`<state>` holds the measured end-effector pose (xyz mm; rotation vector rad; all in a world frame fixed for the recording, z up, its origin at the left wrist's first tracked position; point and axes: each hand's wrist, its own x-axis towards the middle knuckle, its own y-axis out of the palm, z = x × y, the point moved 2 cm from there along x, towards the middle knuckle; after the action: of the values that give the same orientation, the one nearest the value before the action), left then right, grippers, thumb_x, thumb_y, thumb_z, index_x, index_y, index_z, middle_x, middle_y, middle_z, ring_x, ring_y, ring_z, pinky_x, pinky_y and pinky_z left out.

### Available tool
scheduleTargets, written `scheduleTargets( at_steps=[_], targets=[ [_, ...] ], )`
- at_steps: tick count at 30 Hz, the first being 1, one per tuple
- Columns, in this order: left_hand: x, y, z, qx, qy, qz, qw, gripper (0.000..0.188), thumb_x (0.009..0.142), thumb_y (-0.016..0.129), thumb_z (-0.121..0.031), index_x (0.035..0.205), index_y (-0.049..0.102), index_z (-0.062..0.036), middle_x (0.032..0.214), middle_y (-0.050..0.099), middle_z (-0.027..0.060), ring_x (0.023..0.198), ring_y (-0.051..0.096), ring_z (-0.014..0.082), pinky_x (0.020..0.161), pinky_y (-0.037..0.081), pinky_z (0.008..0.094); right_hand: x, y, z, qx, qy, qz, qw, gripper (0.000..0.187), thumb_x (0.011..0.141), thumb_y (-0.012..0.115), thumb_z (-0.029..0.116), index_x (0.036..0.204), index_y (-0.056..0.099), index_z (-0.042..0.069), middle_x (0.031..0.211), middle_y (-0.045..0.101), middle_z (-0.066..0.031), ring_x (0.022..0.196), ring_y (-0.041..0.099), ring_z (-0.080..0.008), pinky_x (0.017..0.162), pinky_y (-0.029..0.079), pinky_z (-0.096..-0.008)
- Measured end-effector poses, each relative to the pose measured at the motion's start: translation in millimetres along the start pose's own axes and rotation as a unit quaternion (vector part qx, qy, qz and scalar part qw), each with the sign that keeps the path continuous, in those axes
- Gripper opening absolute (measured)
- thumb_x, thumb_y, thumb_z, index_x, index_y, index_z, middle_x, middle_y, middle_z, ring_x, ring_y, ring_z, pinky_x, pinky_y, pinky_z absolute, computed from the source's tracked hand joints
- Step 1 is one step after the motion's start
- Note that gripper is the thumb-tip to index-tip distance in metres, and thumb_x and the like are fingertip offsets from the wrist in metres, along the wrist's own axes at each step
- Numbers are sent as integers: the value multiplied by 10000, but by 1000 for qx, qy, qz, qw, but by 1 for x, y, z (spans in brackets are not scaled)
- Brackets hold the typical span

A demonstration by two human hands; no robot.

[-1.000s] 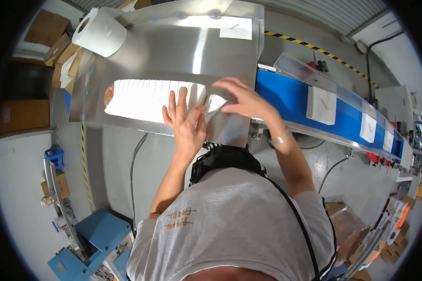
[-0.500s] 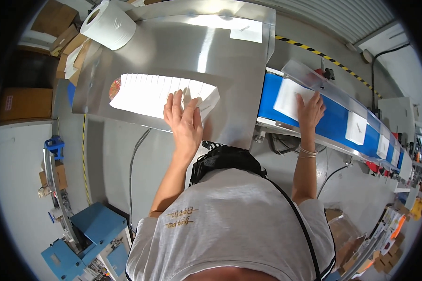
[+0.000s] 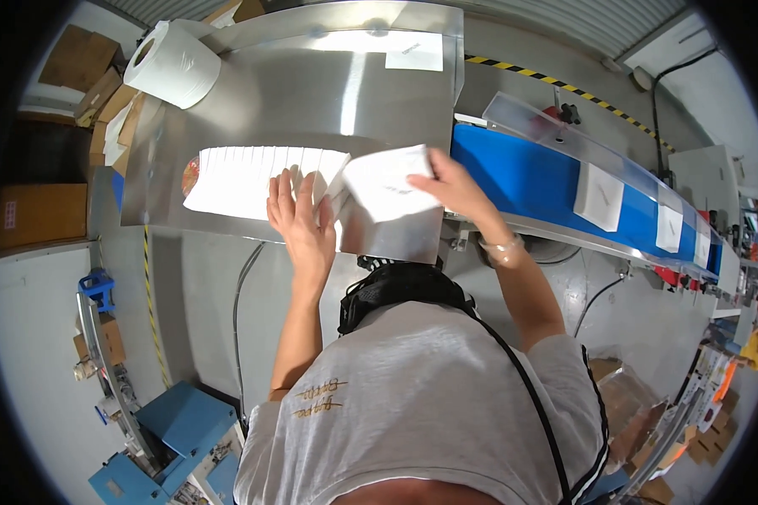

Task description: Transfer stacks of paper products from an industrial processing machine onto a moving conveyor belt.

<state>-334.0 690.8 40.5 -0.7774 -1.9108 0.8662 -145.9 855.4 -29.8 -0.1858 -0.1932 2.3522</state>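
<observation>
A row of flat white packets [image 3: 242, 181] stands on edge, packed face to face, on the steel table. My left hand [image 3: 303, 223] rests on the right end of this row, its fingers spread. To the right, my right hand [image 3: 456, 187] pinches a single flat white packet [image 3: 387, 181] by its right edge. That packet is over the table, tilted, with its left edge close to the end of the row. A round reddish object [image 3: 191, 178] touches the row's left end; its kind I cannot tell.
A blue conveyor belt [image 3: 514, 172] carries several more white packets [image 3: 599, 197] on the right, beneath a clear guard [image 3: 556, 130]. On the steel table [image 3: 278, 93] are a large white roll [image 3: 177, 67] and a white sheet [image 3: 414, 52]. Cardboard boxes [image 3: 42, 210] stand at the left.
My right hand has picked the nearest packet off the belt and carried it left to the row. The other belt packets have moved nearer, and my left hand stays on the row.
</observation>
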Motion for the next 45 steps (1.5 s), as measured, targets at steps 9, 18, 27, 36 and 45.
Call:
scheduleTargets(
  at_steps=[9,18,27,36,45],
  targets=[
    [0,-3,1,-20,-1,-50,999,286,814,631,16,1087,659,-63,1326,500,179,1286,384,409,1037,330,498,-63,-111,-27,-600,106,-424,670,563,807,701,427,1109,575,-31,1026,627,-184,942,594,-346,805,465,-392],
    [1,-4,-1,-42,43,15,998,250,766,622,8,957,685,-140,1412,432,162,1379,265,414,1109,139,562,23,23,56,-56,-86,141,985,589,741,757,143,1279,518,151,1306,521,-95,1207,495,-263,999,421,-379],
    [8,-13,22,-37,23,8,999,363,843,637,-72,1201,585,-45,1401,402,205,1333,320,406,1080,251,510,1,9,10,36,24,-26,999,378,894,665,260,1139,541,0,980,610,-52,889,557,-113,780,473,-277],
    [12,-11,32,-95,17,-1,995,319,814,632,8,1124,643,-67,1334,486,156,1285,394,373,1049,305,471,-59,-120,-34,-482,148,-453,735,473,818,685,425,1101,624,51,910,655,-143,832,611,-302,732,475,-346],
    [12,-11,33,-87,63,18,994,282,773,655,1,1042,684,-79,1349,474,160,1306,363,387,1067,233,505,33,41,71,-122,-74,28,989,388,786,727,105,1149,594,69,1186,607,-61,1054,583,-216,887,487,-336]
  ],
)
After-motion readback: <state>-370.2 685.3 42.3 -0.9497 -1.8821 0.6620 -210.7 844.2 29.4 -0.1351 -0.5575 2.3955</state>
